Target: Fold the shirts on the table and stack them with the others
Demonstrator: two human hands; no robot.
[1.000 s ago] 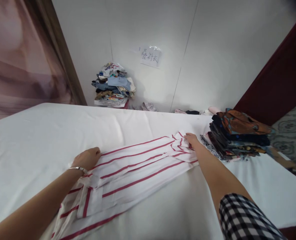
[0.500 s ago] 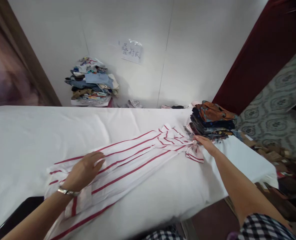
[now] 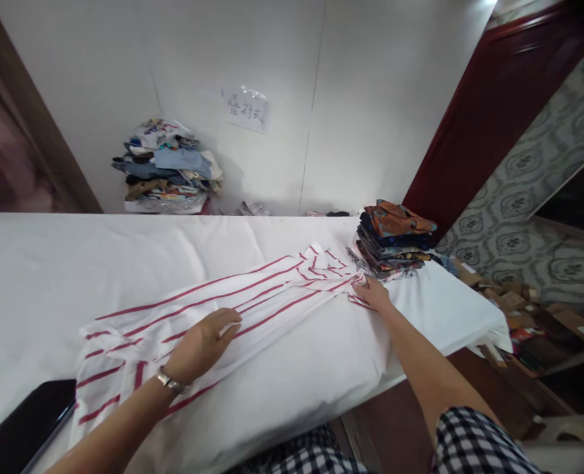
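Observation:
A white shirt with red stripes (image 3: 272, 296) lies stretched out lengthwise across the white-covered table. At its right end my right hand (image 3: 374, 294) has its fingers closed on the bunched cloth, and a striped flap hangs below them. My left hand (image 3: 205, 343), with a silvery bracelet at the wrist, is over the shirt's lower middle part. Its fingers are stretched and slightly bent, with the thumb apart and no cloth visibly held. Whether its underside touches the shirt cannot be made out. The left forearm hides part of the shirt's lower left end.
Just beyond my right hand stands a stack of folded clothes (image 3: 393, 240). A taller, messy clothes pile (image 3: 168, 168) is by the wall at the back left. A black flat object (image 3: 25, 424) lies at the near left. Cardboard boxes (image 3: 523, 306) are beyond the table's right end.
My left hand has moved right along the shirt. The right hand keeps its hold on the cloth and is slightly nearer. The whole view has turned a little to the right.

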